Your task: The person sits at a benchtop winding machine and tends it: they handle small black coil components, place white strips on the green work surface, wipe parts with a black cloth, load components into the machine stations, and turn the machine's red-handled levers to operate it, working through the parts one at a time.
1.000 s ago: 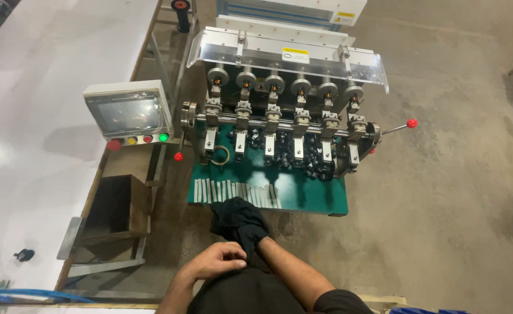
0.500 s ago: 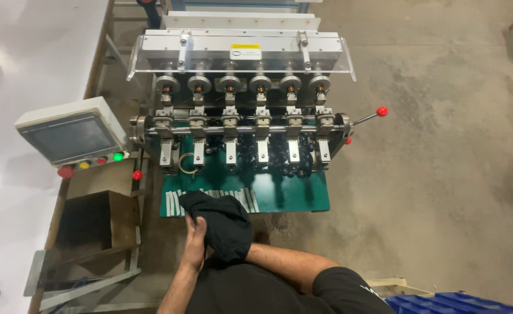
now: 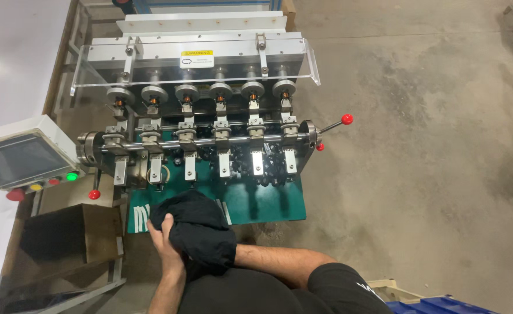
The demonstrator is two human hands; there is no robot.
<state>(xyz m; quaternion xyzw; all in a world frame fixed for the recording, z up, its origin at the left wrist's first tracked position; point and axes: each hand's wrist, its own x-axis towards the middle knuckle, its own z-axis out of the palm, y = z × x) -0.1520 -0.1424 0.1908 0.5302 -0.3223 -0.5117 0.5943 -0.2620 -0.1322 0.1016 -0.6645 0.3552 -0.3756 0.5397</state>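
The left hand (image 3: 164, 241) comes up from the bottom edge, forearm nearly vertical, its fingers curled against the left side of a black cloth (image 3: 195, 229) — a bunched, crumpled bundle held just in front of the person's chest. The right forearm crosses in from the right, almost level, and runs into the cloth, which wraps the right hand (image 3: 210, 247) completely; whether those fingers are closed or spread under the fabric cannot be told.

The cloth hangs over the near edge of the green base plate (image 3: 268, 203) of a machine (image 3: 210, 134) with six spindles in a row. A red-knobbed lever (image 3: 333, 124) sticks out at the machine's right end, and a control box (image 3: 21, 160) with coloured buttons sits to its left.
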